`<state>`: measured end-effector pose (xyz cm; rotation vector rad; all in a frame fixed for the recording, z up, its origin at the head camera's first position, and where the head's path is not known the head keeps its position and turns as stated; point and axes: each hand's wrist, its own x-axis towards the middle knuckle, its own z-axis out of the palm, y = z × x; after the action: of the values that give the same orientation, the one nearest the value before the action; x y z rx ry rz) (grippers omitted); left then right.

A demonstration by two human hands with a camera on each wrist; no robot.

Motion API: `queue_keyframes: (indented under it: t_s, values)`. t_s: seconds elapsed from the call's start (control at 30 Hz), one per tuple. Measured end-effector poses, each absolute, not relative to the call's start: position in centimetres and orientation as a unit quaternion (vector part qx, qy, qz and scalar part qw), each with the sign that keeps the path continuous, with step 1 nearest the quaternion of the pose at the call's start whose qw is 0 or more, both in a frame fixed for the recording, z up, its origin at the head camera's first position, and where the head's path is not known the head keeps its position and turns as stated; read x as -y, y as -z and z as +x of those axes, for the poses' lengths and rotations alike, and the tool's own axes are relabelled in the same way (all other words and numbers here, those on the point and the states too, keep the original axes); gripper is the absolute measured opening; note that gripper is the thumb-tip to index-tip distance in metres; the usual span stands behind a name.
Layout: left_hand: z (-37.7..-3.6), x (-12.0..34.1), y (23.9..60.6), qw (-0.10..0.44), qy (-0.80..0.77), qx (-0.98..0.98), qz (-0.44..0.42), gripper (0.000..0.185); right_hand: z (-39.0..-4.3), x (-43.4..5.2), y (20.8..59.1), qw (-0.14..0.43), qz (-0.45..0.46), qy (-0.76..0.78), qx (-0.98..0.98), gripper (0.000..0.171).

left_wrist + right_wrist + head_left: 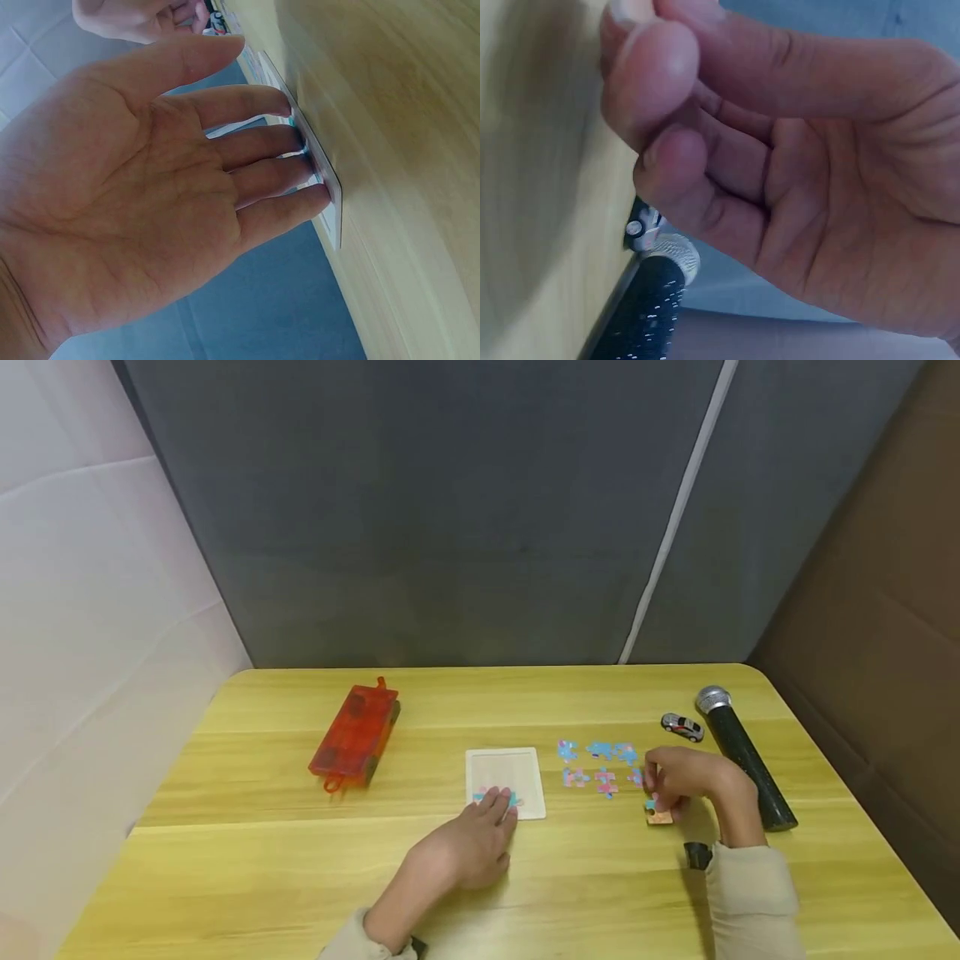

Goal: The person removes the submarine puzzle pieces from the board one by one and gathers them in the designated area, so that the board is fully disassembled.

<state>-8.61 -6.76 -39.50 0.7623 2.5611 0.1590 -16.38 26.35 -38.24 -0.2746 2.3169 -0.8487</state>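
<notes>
My left hand (pixel 476 847) rests its straight fingertips on puzzle pieces (pixel 480 796) at the bottom of a white puzzle tray (pixel 504 753). In the left wrist view the fingers of the left hand (pixel 187 165) reach over the tray's edge (pixel 335 217). On the right, my right hand (pixel 686 777) has its fingers curled and pinches an orange and teal puzzle piece (pixel 660 817) close over the table. The right wrist view shows the thumb and index finger of the right hand (pixel 780 150) meeting; the piece is hidden there. Several blue and pink loose pieces (pixel 602 749) lie between tray and right hand.
A black microphone (pixel 742 752) with a silver head lies right of my right hand. A small silver toy car (pixel 682 727) sits beside its head. At the left is a translucent red box-shaped object (pixel 356 731) with loops at its ends. A grey panel (pixel 420 527) stands behind the table.
</notes>
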Motion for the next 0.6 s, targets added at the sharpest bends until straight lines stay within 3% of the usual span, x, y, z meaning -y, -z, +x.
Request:
queue_keyframes:
  t_s: [0.43,0.6]
  values:
    - [-8.8,7.0,39.4,0.225,-0.057,-0.932,0.28,0.059,-17.0,-25.9,39.1,0.265,-0.066,0.203,-0.94,0.023]
    - [-8.7,7.1,39.2,0.217,-0.059,-0.934,0.279,0.057,-18.9,-27.4,42.4,0.255,-0.074,0.199,-0.943,0.043]
